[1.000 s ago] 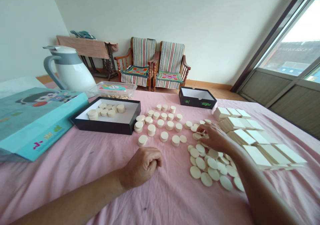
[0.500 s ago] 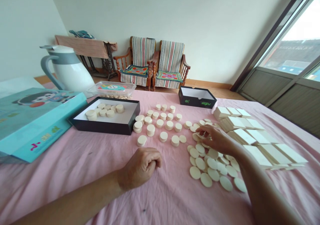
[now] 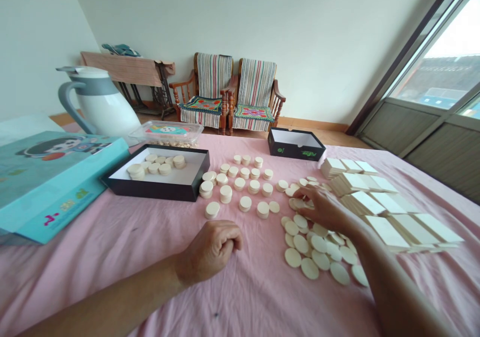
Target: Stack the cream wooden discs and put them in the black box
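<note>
My left hand [image 3: 210,249] rests as a loose fist on the pink cloth [image 3: 243,297], with nothing visible in it. My right hand [image 3: 322,208] lies over a scatter of flat cream discs [image 3: 318,252]; its fingertips press down on discs at the far end of the scatter. Several short stacks of discs [image 3: 243,182] stand in rows between my hands and the black tray [image 3: 150,189], which holds several more disc stacks [image 3: 153,164].
Cream rectangular blocks [image 3: 378,202] lie in rows at the right. A small black box [image 3: 296,147] sits at the back, a clear lidded tub [image 3: 168,133] and white jug [image 3: 101,102] at the back left, a teal box [image 3: 52,177] at the left. Two chairs [image 3: 232,94] stand by the wall.
My right hand's fingers shifted slightly among the discs. The left fist stayed still. The view drifted a little.
</note>
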The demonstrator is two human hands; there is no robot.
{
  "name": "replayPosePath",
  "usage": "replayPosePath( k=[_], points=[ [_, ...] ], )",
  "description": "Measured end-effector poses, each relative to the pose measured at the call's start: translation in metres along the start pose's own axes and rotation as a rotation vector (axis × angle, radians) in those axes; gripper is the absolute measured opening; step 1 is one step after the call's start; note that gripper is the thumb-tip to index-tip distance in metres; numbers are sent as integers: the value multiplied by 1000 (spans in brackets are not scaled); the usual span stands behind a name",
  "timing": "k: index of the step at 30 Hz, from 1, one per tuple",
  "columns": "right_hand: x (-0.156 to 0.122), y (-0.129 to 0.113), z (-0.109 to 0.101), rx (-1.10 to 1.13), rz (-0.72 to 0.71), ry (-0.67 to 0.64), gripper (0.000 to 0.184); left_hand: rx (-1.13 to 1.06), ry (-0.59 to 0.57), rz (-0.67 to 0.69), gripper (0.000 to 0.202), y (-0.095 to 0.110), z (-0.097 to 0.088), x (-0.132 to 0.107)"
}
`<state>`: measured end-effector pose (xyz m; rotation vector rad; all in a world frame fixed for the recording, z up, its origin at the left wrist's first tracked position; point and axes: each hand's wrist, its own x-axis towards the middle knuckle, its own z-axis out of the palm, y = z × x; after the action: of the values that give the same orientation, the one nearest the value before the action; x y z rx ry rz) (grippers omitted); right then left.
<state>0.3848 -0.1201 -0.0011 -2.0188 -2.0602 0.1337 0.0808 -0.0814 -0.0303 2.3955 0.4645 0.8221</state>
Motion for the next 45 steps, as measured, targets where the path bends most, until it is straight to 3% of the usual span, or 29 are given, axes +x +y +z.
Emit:
replayPosePath(
  k=[6,11,16,20,24,29,35,42,45],
  points=[
    [4,-25,5,148,-89,116,19,-12,-9,-13,28,0,0,-1],
    [8,-43,20,187,-173,91,17,-3,-8,-7,28,-1,0,-1],
    [8,-44,28,136,-178,54,18,3,-1,4,28,0,0,0],
    [7,-38,16,149,-160,105,23,3,1,2,28,0,-1,0],
    [3,-20,0,101,-17,168,14,-3,-11,-10,28,-1,0,-1],
    [-1,-7,-1,-48,49,24,17,-14,-14,-7,28,-2,1,-1],
    [2,-10,9,-71,23,0,18,-8,-6,-5,28,-3,0,-2],
    [3,-26,7,75,-30,174,23,-13,-15,-8,28,-2,0,-1],
    [4,-37,10,134,-106,197,13,-7,-14,-11,28,-1,0,-1]
  ],
)
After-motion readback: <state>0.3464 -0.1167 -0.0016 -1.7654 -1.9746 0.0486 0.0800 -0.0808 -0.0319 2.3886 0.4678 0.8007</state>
